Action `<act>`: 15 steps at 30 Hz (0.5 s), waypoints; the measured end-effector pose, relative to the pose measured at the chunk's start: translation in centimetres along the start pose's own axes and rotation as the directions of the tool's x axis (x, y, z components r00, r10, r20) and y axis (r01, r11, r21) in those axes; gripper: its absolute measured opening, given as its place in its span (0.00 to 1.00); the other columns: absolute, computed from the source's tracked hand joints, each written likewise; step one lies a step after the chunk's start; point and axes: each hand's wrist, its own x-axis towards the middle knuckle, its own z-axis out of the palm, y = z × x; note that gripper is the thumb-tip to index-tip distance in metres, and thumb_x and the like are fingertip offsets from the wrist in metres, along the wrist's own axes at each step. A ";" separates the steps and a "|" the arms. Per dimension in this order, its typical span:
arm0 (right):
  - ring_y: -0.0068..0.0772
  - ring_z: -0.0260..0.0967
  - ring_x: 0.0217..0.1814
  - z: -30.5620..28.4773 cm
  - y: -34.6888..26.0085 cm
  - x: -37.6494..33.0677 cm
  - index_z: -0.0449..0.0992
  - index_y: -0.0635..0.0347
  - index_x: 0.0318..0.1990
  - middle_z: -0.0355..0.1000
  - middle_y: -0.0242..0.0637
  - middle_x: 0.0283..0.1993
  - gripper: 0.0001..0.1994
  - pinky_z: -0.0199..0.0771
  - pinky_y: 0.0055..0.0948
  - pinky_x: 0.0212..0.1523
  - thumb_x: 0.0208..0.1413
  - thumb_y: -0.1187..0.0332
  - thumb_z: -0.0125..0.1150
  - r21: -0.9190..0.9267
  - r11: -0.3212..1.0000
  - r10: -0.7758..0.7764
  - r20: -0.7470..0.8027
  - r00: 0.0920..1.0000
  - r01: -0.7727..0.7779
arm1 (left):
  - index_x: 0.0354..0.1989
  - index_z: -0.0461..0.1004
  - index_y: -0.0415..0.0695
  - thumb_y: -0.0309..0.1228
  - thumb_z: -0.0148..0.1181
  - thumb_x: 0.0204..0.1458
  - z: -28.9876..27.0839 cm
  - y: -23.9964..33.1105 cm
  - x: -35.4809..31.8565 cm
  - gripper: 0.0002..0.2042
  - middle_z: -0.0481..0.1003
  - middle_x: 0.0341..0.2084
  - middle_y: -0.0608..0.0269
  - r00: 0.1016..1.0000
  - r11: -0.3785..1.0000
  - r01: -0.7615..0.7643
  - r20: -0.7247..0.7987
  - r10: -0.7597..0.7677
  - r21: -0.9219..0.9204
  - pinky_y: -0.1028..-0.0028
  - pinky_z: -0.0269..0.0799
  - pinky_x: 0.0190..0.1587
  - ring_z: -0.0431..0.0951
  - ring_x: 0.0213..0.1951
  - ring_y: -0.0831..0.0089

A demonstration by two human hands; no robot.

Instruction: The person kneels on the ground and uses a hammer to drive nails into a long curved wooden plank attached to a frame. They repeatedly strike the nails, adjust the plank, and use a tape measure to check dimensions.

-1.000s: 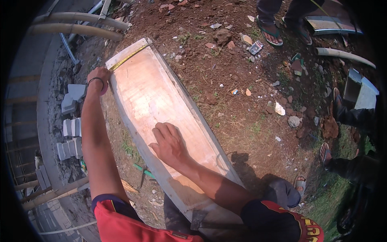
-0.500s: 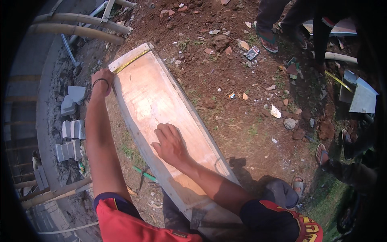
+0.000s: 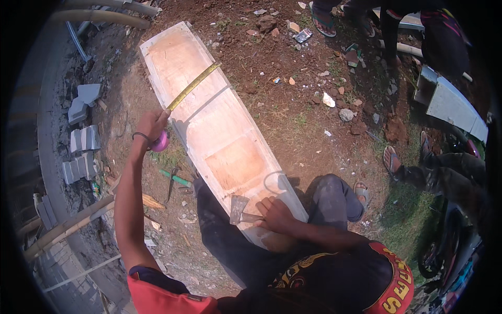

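Observation:
A long pale wooden board [image 3: 209,120] with raised side rims lies on bare brown soil, running from the upper left down to my lap. My left hand [image 3: 151,125] grips a pink tape measure case [image 3: 160,141] at the board's left edge. Its yellow tape [image 3: 193,85] stretches slantwise across the board to the right rim. My right hand [image 3: 274,215] rests on the near end of the board and holds the handle of a small hatchet [image 3: 239,208], whose grey head lies flat on the wood.
Grey concrete blocks [image 3: 83,138] and pipes [image 3: 104,18] lie along the left. A green-handled tool [image 3: 175,178] lies beside my left leg. Stones and litter dot the soil. Other people's sandalled feet [image 3: 392,159] stand at the right and top. Grey sheets [image 3: 449,104] lie far right.
My left hand came back from the board's far corner to its left edge, now with the tape stretched slantwise. My right hand moved from mid-board to the near end and grips the hatchet.

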 end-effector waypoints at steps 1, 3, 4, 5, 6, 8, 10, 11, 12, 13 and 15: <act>0.39 0.65 0.45 0.9 -0.1 -1.8 0.70 0.59 0.41 0.65 0.38 0.39 0.27 0.69 0.36 0.44 0.36 0.52 0.72 0.031 0.997 0.068 -0.018 0.998 -0.067 | 0.21 0.73 0.37 0.47 0.50 0.60 1.8 0.3 -3.9 0.24 0.70 0.13 0.55 0.996 0.994 0.062 0.076 -0.055 -0.085 0.64 0.65 0.25 0.71 0.18 0.65; 0.36 0.64 0.45 2.4 -0.4 -4.2 0.70 0.58 0.41 0.64 0.37 0.39 0.25 0.68 0.32 0.44 0.37 0.55 0.70 -0.140 0.990 -0.002 -0.013 1.000 0.000 | 0.21 0.73 0.38 0.47 0.50 0.60 5.7 1.2 -11.7 0.24 0.70 0.12 0.55 0.982 0.989 0.094 0.171 -0.074 -0.110 0.64 0.65 0.25 0.71 0.18 0.65; 0.35 0.64 0.44 2.9 -0.5 -4.7 0.70 0.58 0.41 0.64 0.36 0.38 0.22 0.68 0.31 0.42 0.41 0.58 0.68 -0.173 0.984 -0.055 -0.078 0.995 0.041 | 0.20 0.73 0.38 0.46 0.50 0.60 7.0 1.7 -15.4 0.24 0.70 0.12 0.55 0.975 0.988 0.104 0.209 -0.079 -0.112 0.64 0.65 0.25 0.71 0.18 0.65; 0.37 0.64 0.42 3.3 -0.4 -4.9 0.69 0.60 0.44 0.63 0.37 0.38 0.18 0.68 0.34 0.41 0.47 0.63 0.63 -0.131 0.991 -0.032 -0.108 0.994 0.018 | 0.20 0.73 0.38 0.46 0.50 0.60 8.3 2.3 -18.5 0.24 0.70 0.12 0.55 0.967 0.984 0.122 0.237 -0.088 -0.131 0.63 0.65 0.25 0.71 0.18 0.64; 0.38 0.64 0.42 3.5 -0.5 -5.0 0.69 0.60 0.43 0.64 0.38 0.39 0.16 0.69 0.35 0.41 0.47 0.64 0.62 -0.129 0.992 -0.013 -0.082 0.997 0.002 | 0.20 0.73 0.38 0.46 0.50 0.60 9.6 3.2 -21.5 0.24 0.70 0.12 0.55 0.962 0.979 0.139 0.257 -0.097 -0.152 0.63 0.65 0.25 0.71 0.18 0.64; 0.39 0.65 0.43 3.5 -1.0 -5.4 0.69 0.60 0.41 0.64 0.40 0.39 0.14 0.71 0.36 0.41 0.48 0.67 0.61 -0.107 0.994 -0.024 -0.123 0.992 0.010 | 0.20 0.74 0.38 0.46 0.51 0.60 11.5 5.0 -25.5 0.24 0.70 0.12 0.53 0.955 0.978 0.141 0.283 -0.093 -0.155 0.63 0.65 0.25 0.72 0.18 0.62; 0.42 0.68 0.42 3.1 -2.1 -6.8 0.68 0.60 0.39 0.65 0.41 0.38 0.11 0.73 0.38 0.40 0.49 0.70 0.58 -0.067 0.998 0.007 -0.065 0.998 -0.011 | 0.21 0.74 0.38 0.46 0.52 0.59 13.0 6.8 -28.3 0.23 0.71 0.14 0.51 0.949 0.984 0.126 0.305 -0.083 -0.124 0.61 0.66 0.26 0.73 0.19 0.58; 0.43 0.70 0.41 2.8 -2.8 -7.7 0.68 0.60 0.38 0.66 0.42 0.37 0.09 0.74 0.39 0.40 0.50 0.71 0.57 -0.058 0.997 0.048 -0.027 0.998 -0.050 | 0.21 0.75 0.37 0.46 0.52 0.59 13.6 7.5 -29.0 0.23 0.72 0.15 0.50 0.958 0.988 0.114 0.276 -0.081 -0.108 0.60 0.67 0.27 0.73 0.20 0.55; 0.44 0.71 0.39 2.4 -3.6 -8.7 0.68 0.61 0.38 0.66 0.43 0.36 0.08 0.74 0.39 0.38 0.50 0.71 0.55 -0.067 0.997 0.040 -0.001 0.999 -0.040 | 0.22 0.75 0.37 0.46 0.52 0.59 14.1 8.2 -29.3 0.23 0.72 0.15 0.48 0.964 0.990 0.112 0.251 -0.087 -0.089 0.59 0.67 0.28 0.74 0.21 0.53; 0.45 0.73 0.37 1.9 -4.7 -9.9 0.68 0.61 0.39 0.67 0.44 0.35 0.08 0.75 0.39 0.37 0.50 0.72 0.54 -0.094 0.994 0.063 0.037 0.997 -0.060 | 0.22 0.75 0.37 0.46 0.52 0.59 14.6 8.8 -29.3 0.23 0.73 0.16 0.47 0.970 0.990 0.110 0.228 -0.088 -0.089 0.58 0.67 0.29 0.74 0.22 0.50; 0.47 0.76 0.32 0.5 -6.1 -12.1 0.68 0.62 0.40 0.70 0.47 0.35 0.09 0.77 0.41 0.35 0.51 0.71 0.52 -0.145 0.989 0.042 0.064 0.997 -0.032 | 0.23 0.76 0.36 0.46 0.52 0.59 15.4 9.7 -29.1 0.23 0.74 0.18 0.45 0.966 0.987 0.128 0.236 -0.102 -0.097 0.57 0.68 0.30 0.75 0.24 0.48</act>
